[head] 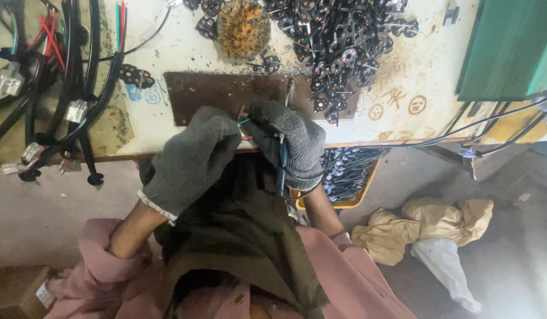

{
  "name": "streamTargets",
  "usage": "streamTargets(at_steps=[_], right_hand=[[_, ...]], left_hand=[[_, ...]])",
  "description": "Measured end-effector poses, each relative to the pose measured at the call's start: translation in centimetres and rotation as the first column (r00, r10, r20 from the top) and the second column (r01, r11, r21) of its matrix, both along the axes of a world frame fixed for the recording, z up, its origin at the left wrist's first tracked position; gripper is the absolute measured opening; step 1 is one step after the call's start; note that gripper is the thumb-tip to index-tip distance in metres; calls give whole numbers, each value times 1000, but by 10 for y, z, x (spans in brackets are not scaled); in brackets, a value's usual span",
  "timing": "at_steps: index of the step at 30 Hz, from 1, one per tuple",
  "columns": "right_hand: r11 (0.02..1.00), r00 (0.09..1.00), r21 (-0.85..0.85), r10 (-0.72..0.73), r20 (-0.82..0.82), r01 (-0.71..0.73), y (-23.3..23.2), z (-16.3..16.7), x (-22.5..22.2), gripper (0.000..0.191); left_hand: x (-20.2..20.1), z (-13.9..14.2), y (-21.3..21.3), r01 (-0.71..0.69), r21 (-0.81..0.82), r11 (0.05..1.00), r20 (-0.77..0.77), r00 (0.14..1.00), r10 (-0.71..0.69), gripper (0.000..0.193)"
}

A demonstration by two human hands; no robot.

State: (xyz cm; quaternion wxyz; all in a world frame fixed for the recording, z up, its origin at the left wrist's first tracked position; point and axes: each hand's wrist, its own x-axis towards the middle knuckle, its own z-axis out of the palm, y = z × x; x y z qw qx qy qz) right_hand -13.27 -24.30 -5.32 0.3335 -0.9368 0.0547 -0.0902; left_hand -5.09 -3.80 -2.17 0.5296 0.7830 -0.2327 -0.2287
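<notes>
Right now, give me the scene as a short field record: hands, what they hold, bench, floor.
left hand: grey knit glove, closed on thin green and red wires
right hand: grey knit glove, pinching the same wires; a blue-handled tool lies under it
work spot: brown metal plate at the bench edge
bench top: pile of small black parts, black cable bundle at left
floor: crumpled tan bags

Left of the bench [167,53], low down, sits a brown cardboard box [16,289] with a small white label [44,295] on its corner. Right of the bench, crumpled tan bags [427,227] and a white one [445,266] lie on the floor.
</notes>
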Motion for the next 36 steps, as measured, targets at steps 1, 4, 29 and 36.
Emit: streamTargets(at_steps=[1, 4, 29, 36], right_hand=[[999, 999, 33, 24, 24, -25, 0, -2, 0, 39], [990, 997, 136, 32, 77, -42, 4, -5, -1, 37], [993, 997, 104, -48, -57, 54, 11, 14, 13, 40], [981, 990, 181, -38, -138, 63, 12, 21, 15, 39]], left_hand=[[0, 1, 0, -41, 69, 997, 63, 997, 37, 8], [8, -3, 0, 43, -20, 999, 248, 968, -36, 13], [18, -27, -16, 1, 154, 988, 351, 935, -55, 9], [19, -20, -18, -16, 148, 989, 333, 942, -35, 9]])
